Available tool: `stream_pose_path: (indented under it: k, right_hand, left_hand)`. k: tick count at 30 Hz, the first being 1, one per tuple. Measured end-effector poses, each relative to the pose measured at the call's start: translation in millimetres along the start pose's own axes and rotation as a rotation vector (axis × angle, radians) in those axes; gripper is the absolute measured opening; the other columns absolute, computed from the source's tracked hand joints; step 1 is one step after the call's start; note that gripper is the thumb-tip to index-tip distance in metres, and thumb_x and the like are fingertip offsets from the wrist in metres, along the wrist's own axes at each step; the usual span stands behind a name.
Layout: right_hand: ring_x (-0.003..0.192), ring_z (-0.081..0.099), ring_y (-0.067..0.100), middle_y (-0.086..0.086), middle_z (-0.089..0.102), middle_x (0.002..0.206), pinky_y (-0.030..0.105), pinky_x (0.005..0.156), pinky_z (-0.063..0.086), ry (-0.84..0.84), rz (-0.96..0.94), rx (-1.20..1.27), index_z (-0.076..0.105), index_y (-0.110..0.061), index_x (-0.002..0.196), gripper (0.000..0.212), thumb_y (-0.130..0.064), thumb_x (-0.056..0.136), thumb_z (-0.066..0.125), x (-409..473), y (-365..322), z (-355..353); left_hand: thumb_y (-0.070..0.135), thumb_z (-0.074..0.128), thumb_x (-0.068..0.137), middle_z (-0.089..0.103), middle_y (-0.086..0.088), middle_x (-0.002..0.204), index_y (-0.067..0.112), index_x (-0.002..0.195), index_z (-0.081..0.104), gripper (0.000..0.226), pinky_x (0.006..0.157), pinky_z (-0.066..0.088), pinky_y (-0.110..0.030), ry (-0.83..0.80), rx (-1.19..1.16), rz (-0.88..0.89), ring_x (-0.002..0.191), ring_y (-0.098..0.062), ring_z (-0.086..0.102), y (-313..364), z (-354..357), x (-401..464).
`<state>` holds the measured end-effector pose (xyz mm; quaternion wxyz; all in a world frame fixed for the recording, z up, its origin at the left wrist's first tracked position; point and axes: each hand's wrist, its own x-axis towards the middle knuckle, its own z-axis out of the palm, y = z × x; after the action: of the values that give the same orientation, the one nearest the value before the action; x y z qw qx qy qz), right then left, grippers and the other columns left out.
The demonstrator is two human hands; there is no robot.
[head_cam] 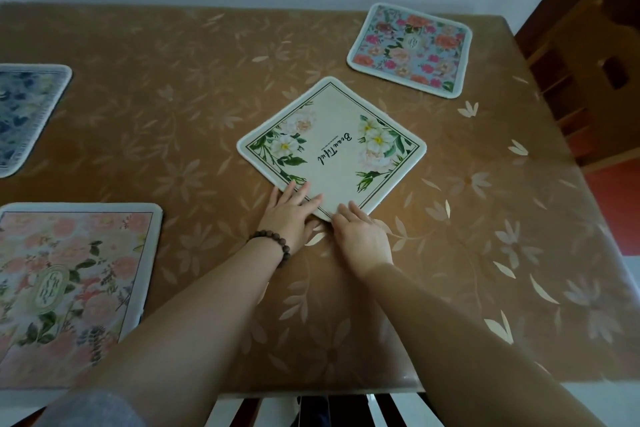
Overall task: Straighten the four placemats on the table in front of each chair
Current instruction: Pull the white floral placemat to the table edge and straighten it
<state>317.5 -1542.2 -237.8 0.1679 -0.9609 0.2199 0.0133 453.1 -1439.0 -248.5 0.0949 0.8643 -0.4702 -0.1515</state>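
Clerk: Items on the table [207, 87], left to right?

Keeper: Item one, blue floral placemat [24, 114], far left edge, partly out of view. Item two, peach floral placemat [69, 288], near left, lying about square to the table edge. Item three, cream placemat [330, 146], lettered "Beautiful", centre of the table, turned corner-on like a diamond. Item four, pink-and-blue floral placemat [410, 50], far right, slightly skewed, near a wooden chair [568, 80].

Clerk: The hands?

Keeper: Left hand [289, 215], beaded bracelet [273, 246] at the wrist, fingers straight and flat on the cream mat's near-left edge. Right hand [360, 232], fingers extended onto the near corner. Neither clenches or pinches; both press.

Clerk: Handling?

Keeper: Judged thin, light, flexible, lying flat. Likely to slide on the glossy cloth under flat palms. Best held at the near corner and adjoining edges, then rotated; lifting one corner may make it flop.
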Motion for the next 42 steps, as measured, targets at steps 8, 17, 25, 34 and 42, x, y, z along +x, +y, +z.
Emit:
stream_pose_path:
  k: [8, 17, 25, 34, 42]
  right_hand:
    - [0.137, 0.036, 0.028, 0.008, 0.049, 0.141, 0.037, 0.11, 0.031, 0.019, 0.001, 0.059, 0.057, -0.008, 0.126, 0.031, -0.014, 0.098, 0.044, -53.1, 19.8, -5.3]
    - [0.142, 0.026, 0.02, 0.005, 0.043, 0.146, 0.033, 0.111, 0.026, -0.062, 0.019, 0.077, 0.041, -0.011, 0.139, 0.042, -0.01, 0.097, 0.037, -118.7, 39.8, -3.9]
    - [0.142, 0.022, 0.023, 0.003, 0.035, 0.151, 0.04, 0.115, 0.01, -0.122, -0.084, 0.001, 0.038, -0.026, 0.142, 0.046, -0.026, 0.096, 0.043, -163.5, 43.0, -9.0]
    - [0.144, 0.014, 0.022, -0.004, 0.031, 0.153, 0.049, 0.116, 0.003, -0.195, -0.065, -0.067, 0.041, -0.038, 0.138, 0.042, -0.024, 0.1, 0.037, -205.7, 52.7, -7.6]
    - [0.142, -0.021, 0.035, 0.016, -0.019, 0.156, 0.055, 0.113, -0.006, -0.195, 0.183, -0.065, -0.014, -0.032, 0.147, 0.105, -0.075, 0.075, 0.049, -216.1, 47.1, -9.2]
  left_hand:
    - [0.037, 0.04, 0.098, 0.013, 0.003, 0.159, 0.04, 0.144, 0.031, 0.046, 0.115, -0.01, -0.045, -0.037, 0.02, 0.005, 0.146, -0.022, -0.002, 2.2, 3.9, -22.9]
    - [0.039, 0.039, 0.098, 0.023, -0.003, 0.156, 0.036, 0.138, 0.045, 0.04, 0.116, -0.003, -0.05, 0.0, 0.078, -0.034, 0.146, -0.026, 0.005, 22.4, 13.6, -79.2]
    - [0.044, 0.028, 0.1, 0.024, -0.002, 0.156, 0.032, 0.139, 0.045, 0.044, 0.115, -0.002, -0.05, -0.077, 0.072, -0.113, 0.145, -0.027, 0.007, 88.0, 47.9, -150.4]
    - [0.046, 0.029, 0.099, 0.016, -0.001, 0.158, 0.031, 0.142, 0.039, 0.046, 0.113, -0.005, -0.054, -0.145, 0.042, -0.132, 0.145, -0.026, -0.001, 139.3, 66.1, -197.5]
    - [0.073, 0.043, 0.08, -0.004, -0.004, 0.16, 0.028, 0.15, 0.01, 0.09, 0.115, -0.001, -0.051, -0.145, -0.007, -0.179, 0.145, -0.023, -0.009, 113.4, 35.6, -199.9]
